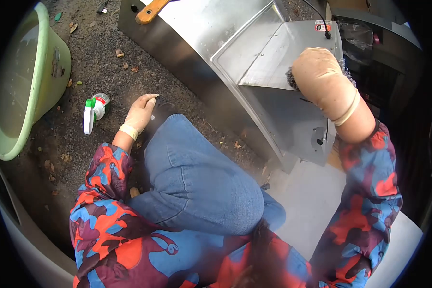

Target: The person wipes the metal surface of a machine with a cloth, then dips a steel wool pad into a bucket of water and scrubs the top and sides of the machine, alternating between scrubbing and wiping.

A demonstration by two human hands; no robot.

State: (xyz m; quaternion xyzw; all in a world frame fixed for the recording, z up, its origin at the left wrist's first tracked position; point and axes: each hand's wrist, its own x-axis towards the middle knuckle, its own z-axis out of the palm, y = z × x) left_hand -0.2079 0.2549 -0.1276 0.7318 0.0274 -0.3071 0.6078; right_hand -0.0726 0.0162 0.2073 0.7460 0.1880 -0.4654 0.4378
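My right hand [321,81], in a pale thin glove, is closed over a grey steel wool scrubber [291,79]. Its curly edges stick out on both sides of the hand. The scrubber lies against the sloped metal panel of a stainless steel appliance [259,67]. My left hand [140,115], gloved too, hangs low beside my bent knee, its fingers stretched loosely and nothing seen in them. A spray bottle [100,106] with a green and white trigger head lies on the ground left of that hand.
A light green basin [62,62] holding cloudy water stands at the left. A wooden-handled tool [151,11] lies on top of the appliance. A black cable [321,19] hangs over the appliance's far side. Gravel ground [144,62] with dry leaves lies between basin and appliance.
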